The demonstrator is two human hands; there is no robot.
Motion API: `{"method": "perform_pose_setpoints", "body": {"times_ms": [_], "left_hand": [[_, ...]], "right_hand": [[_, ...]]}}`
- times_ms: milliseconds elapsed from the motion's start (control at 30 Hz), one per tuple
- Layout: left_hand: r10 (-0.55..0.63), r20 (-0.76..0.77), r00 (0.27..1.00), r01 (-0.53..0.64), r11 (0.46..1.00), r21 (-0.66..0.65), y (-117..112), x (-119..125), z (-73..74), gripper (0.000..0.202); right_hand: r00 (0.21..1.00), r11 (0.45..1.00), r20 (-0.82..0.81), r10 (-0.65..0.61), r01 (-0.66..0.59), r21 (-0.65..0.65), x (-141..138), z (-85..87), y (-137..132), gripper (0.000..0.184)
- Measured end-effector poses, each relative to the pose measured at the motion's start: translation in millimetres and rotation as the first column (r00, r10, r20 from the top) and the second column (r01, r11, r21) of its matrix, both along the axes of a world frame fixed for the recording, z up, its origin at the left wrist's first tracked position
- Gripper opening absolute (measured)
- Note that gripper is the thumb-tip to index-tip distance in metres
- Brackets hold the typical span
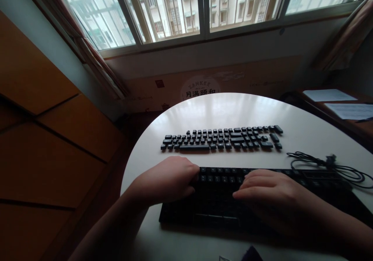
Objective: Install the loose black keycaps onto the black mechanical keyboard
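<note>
A black keyboard [221,202] lies near the front of a round white table [233,113]. My left hand [167,179] grips the keyboard's left end, its fingers curled over the upper left corner. My right hand [271,195] rests on top of the keys near the middle, fingers held together and bent, pointing left. Beyond the keyboard, several loose black keycaps [221,138] are laid out in rows in the shape of a keyboard layout.
The keyboard's black cable [326,163] coils on the table at the right. A desk with papers [340,103] stands at the far right. Wooden panels [43,144] fill the left. A window [204,8] and a low wall lie behind the table.
</note>
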State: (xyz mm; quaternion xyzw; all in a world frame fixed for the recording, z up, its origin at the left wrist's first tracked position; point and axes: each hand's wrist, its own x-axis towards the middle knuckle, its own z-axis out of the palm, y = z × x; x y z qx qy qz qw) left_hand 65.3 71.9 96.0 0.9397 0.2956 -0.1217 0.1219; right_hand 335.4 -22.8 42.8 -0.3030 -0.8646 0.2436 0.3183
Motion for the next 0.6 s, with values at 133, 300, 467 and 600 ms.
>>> {"method": "perform_pose_setpoints", "body": {"times_ms": [133, 300, 467, 600], "left_hand": [[0.012, -0.012, 1.0, -0.011, 1.0, 0.024, -0.8, 0.7, 1.5, 0.005], [0.025, -0.038, 0.999, -0.024, 0.999, 0.035, -0.2, 1.1, 3.4, 0.004], [0.001, -0.024, 1.0, 0.0, 1.0, 0.018, 1.4, 1.6, 1.9, 0.004], [-0.012, -0.053, 0.999, 0.011, 1.0, -0.027, 1.5, 3.2, 7.7, 0.008]], "right_hand": [[1.0, 1.0, 0.008, -0.001, 0.001, 0.008, -0.1, 0.8, 0.4, 0.028], [1.0, 1.0, 0.012, -0.016, 0.016, 0.002, 0.8, -0.5, 0.7, 0.029], [1.0, 1.0, 0.012, -0.021, 0.021, 0.002, 0.4, -1.1, 0.8, 0.028], [0.999, 1.0, 0.027, -0.019, 0.019, 0.005, 0.3, -0.5, 1.2, 0.028]]}}
